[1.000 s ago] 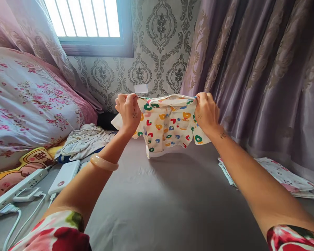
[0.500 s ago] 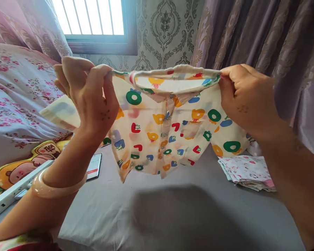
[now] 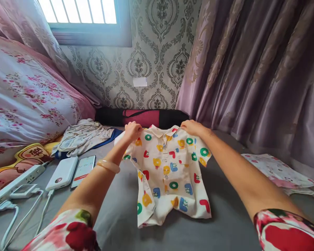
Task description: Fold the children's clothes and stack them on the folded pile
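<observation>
A small white button-up shirt (image 3: 167, 167) with a collar and a print of green, yellow, red and blue shapes hangs or lies spread over the grey bed sheet (image 3: 112, 216), its front facing me. My left hand (image 3: 133, 130) is closed on its left shoulder seam. At the opposite shoulder, my right hand (image 3: 193, 127) pinches the cloth beside the collar. The hem is uneven, and one lower side is folded over. Both short sleeves droop outside my grip.
Folded clothes (image 3: 279, 170) lie at the right; a loose clothes pile (image 3: 86, 137) sits at the left. Nearby are a phone (image 3: 84, 169), a white power bank (image 3: 62, 172), a power strip (image 3: 18, 184) with cables and a yellow cushion (image 3: 13, 169). A black-and-pink roll (image 3: 141, 118) lies along the wall.
Both hands have lowered the shirt and moved it away from me toward the bed, still holding its shoulders. The view has shifted, bringing the clothes pile and the roll into sight.
</observation>
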The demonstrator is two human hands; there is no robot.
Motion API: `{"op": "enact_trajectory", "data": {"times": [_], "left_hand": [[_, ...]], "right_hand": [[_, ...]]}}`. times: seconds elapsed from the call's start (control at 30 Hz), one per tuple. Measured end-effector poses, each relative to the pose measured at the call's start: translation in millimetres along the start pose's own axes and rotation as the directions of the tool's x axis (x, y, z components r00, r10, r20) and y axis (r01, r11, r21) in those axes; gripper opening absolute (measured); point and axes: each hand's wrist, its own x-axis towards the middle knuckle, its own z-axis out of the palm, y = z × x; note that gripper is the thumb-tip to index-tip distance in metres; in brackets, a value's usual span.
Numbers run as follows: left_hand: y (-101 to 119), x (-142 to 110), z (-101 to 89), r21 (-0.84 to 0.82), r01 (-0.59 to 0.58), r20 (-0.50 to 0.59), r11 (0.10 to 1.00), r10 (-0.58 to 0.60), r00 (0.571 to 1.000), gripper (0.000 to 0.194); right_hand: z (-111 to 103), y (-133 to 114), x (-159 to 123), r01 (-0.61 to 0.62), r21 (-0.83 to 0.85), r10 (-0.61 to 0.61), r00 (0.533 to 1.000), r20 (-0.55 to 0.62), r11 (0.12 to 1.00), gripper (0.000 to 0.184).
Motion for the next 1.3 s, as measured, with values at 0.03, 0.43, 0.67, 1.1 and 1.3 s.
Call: {"op": "enact_trajectory", "data": {"times": [0.03,0.43,0.67,1.1,1.3], "left_hand": [[0.3,-1.2,18.9,-0.014,0.014,0.028,1.0,-0.014,1.0,0.029],[-7.8,-5.8,127.3,-0.103,0.038,-0.002,0.994,-0.039,0.999,0.035],[-16.6,5.7,161.2,-0.05,-0.059,-0.06,0.997,0.056,0.997,0.035],[-24.1,62.0,201.4,0.043,-0.099,-0.059,0.994,0.102,0.993,0.034],[-26.8,81.0,204.9,-0.085,-0.027,0.167,0.996,0.041,0.985,0.033]], "right_hand": [[18.8,0.7,3.1,-0.04,0.005,0.04,0.999,0.018,0.999,0.028],[132.3,15.8,17.7,-0.066,-0.057,0.067,0.998,0.006,0.996,0.037],[159.5,19.8,36.6,-0.058,-0.101,0.063,0.997,0.038,0.993,0.033],[187.6,36.9,93.1,-0.071,-0.163,0.076,0.997,0.025,0.984,0.034],[201.8,47.4,114.5,-0.129,0.152,0.122,0.991,0.054,0.98,0.029]]}}
